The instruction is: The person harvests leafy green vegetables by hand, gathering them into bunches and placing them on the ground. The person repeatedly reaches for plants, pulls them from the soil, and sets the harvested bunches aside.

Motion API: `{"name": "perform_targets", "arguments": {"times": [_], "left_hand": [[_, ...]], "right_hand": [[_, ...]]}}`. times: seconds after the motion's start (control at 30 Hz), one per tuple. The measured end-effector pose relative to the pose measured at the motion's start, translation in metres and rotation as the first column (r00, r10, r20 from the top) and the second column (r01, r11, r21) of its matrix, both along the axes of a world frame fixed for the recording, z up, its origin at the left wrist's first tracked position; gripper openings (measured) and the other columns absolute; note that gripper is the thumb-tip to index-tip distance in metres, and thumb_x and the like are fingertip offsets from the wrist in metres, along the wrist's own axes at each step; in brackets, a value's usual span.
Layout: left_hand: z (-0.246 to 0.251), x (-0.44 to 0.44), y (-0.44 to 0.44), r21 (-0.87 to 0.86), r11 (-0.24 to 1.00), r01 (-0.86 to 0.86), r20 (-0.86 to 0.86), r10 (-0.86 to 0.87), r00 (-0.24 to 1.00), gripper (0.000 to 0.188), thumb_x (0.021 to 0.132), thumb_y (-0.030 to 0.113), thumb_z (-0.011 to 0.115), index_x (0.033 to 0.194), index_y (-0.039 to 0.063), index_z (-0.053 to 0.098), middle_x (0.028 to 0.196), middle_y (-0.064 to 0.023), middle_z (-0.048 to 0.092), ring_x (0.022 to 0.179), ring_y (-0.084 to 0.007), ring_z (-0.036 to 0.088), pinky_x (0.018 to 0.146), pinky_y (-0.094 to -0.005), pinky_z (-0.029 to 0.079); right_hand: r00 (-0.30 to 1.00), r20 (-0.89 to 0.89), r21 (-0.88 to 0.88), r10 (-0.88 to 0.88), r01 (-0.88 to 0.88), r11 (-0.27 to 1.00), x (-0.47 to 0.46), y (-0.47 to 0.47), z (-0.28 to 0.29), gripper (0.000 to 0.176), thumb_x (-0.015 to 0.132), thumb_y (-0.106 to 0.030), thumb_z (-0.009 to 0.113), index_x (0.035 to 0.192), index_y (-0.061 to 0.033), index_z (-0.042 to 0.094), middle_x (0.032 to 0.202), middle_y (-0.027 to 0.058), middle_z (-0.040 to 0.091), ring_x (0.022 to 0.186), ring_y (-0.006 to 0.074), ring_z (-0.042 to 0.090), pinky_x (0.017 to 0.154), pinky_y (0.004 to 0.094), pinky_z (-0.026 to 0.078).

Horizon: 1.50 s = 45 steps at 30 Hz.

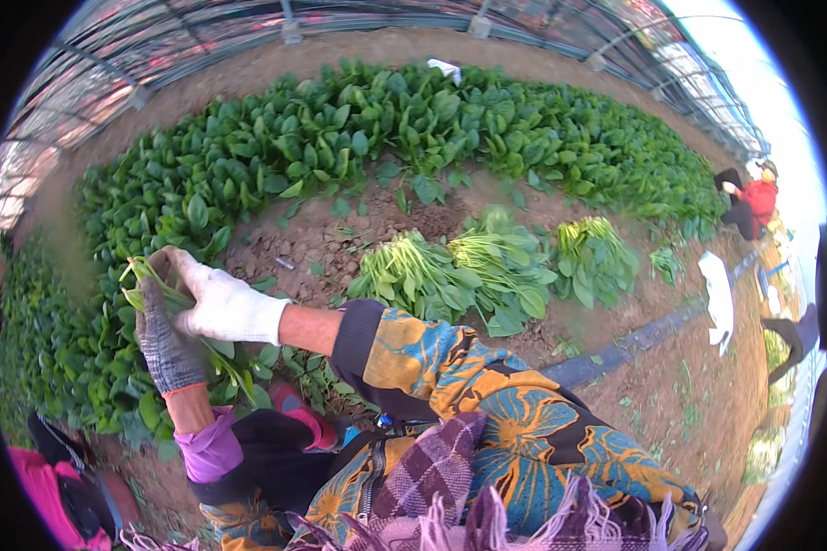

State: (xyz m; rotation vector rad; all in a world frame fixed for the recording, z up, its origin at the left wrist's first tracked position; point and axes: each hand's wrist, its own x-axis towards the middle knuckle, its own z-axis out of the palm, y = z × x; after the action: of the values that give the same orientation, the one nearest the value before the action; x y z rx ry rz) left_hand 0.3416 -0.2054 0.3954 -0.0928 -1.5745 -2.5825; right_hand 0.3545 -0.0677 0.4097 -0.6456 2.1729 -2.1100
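Note:
My left hand [169,341], in a grey knitted glove, is closed around a small bunch of leafy greens [238,372] that look like spinach. My right hand [227,303], in a white glove, lies over the same bunch from the other side. Pale stem ends poke out past the fingers, and leaves hang below my hands; the middle of the bunch is hidden by the gloves. On the soil to the right rest three cut heaps: a left one [413,275], a middle one [503,268] and a separate right one [596,262], their stems pointing mostly away from me.
A dense bed of growing greens [358,131] curves around the far and left sides. A dark hose [620,351] crosses the soil, near a white bag [718,299]. One person in red [758,200] sits at far right; another in pink [55,496] is at lower left.

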Motion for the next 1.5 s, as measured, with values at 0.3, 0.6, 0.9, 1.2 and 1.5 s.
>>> {"name": "perform_targets", "arguments": {"times": [0.3,0.6,0.9,1.2,1.5], "left_hand": [[-0.003,-0.035,0.091,-0.116,0.993,-0.01,0.067,0.018,0.998,0.053,0.1,0.037,0.048,0.141,0.004,0.043,0.136,-0.0125,0.052,0.12,-0.0216,0.053,0.101,-0.0367,0.042],[-0.016,-0.019,0.048,-0.365,0.903,0.226,0.226,-0.15,0.962,0.048,0.097,0.033,0.055,0.132,0.0,0.052,0.122,-0.0153,0.062,0.106,-0.0228,0.063,0.089,-0.0337,0.051],[-0.05,-0.006,0.034,-0.348,0.866,0.358,0.315,-0.251,0.915,0.047,0.096,0.03,0.058,0.128,-0.004,0.053,0.113,-0.0169,0.064,0.094,-0.0226,0.065,0.083,-0.0337,0.053],[-0.07,-0.007,0.031,-0.41,0.854,0.321,0.436,-0.125,0.891,0.042,0.096,0.025,0.057,0.126,-0.004,0.055,0.109,-0.0157,0.066,0.092,-0.021,0.066,0.082,-0.0319,0.053],[-0.156,0.074,0.035,-0.382,0.832,0.402,0.588,-0.117,0.8,0.021,0.092,0.013,0.062,0.11,0.002,0.067,0.094,-0.0059,0.067,0.082,-0.0128,0.063,0.073,-0.0259,0.05]], "right_hand": [[0.98,-0.074,-0.01,-0.183,0.183,0.983,-0.033,0.086,-0.009,0.043,0.074,-0.011,0.066,0.114,0.0001,0.055,0.097,0.0178,0.067,0.092,0.0217,0.065,0.083,0.0355,0.05],[0.914,0.2,0.358,-0.354,0.268,0.894,-0.013,0.278,-0.064,0.054,0.081,-0.009,0.064,0.131,0.0054,0.048,0.102,0.0075,0.063,0.08,0.0111,0.061,0.074,0.0243,0.052],[0.757,0.306,0.73,-0.577,0.203,0.653,0.022,0.28,-0.268,0.054,0.073,-0.017,0.059,0.122,0.0046,0.053,0.117,0.0272,0.059,0.112,0.0382,0.056,0.095,0.0401,0.045],[0.625,0.145,0.868,-0.767,0.291,0.402,-0.015,0.252,-0.337,0.053,0.077,-0.023,0.062,0.121,0.0012,0.047,0.104,0.0259,0.063,0.092,0.0412,0.063,0.082,0.0464,0.051],[0.75,-0.061,0.926,-0.659,0.288,0.242,0.0,0.239,-0.326,0.045,0.083,-0.021,0.061,0.123,-0.007,0.047,0.1,0.022,0.057,0.085,0.0391,0.063,0.073,0.0473,0.052]]}}
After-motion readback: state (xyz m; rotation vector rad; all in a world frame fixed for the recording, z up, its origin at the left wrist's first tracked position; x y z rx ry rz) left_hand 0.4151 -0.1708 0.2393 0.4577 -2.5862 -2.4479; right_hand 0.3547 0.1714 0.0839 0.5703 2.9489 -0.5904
